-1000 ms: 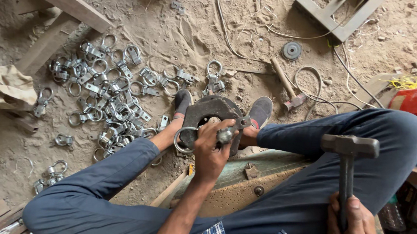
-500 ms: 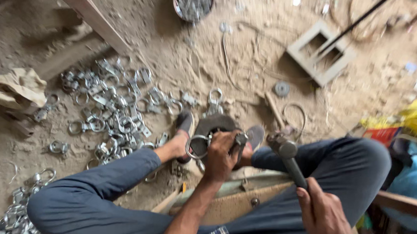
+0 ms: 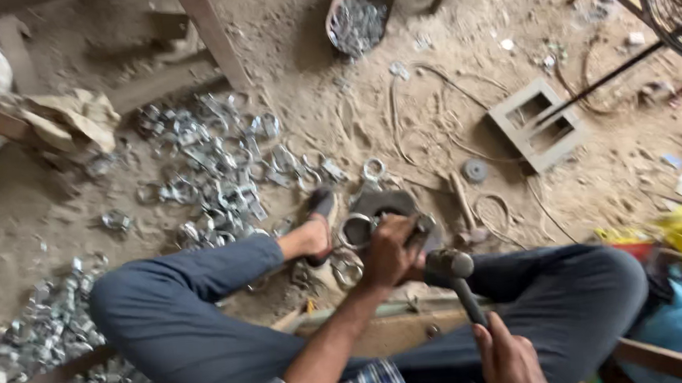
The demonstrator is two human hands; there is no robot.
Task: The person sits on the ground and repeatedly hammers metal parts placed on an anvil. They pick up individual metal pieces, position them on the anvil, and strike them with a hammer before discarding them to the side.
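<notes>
Left hand (image 3: 389, 250) was clamped on a metal ring clamp (image 3: 356, 230), pinning it to the dark block (image 3: 382, 205) between the feet. Right hand (image 3: 509, 360) gripped the hammer (image 3: 452, 276): head just right of the left knuckles, handle slanting back to the right hand.

Shiny bare-metal ring clamps (image 3: 212, 172) heaped left on rough sandy ground (image 3: 398, 91); hammer (image 3: 451, 276) dull dark metal head, matt handle; trousers (image 3: 198, 321) matt grey cloth; crumpled brown paper (image 3: 72, 118) far left.
</notes>
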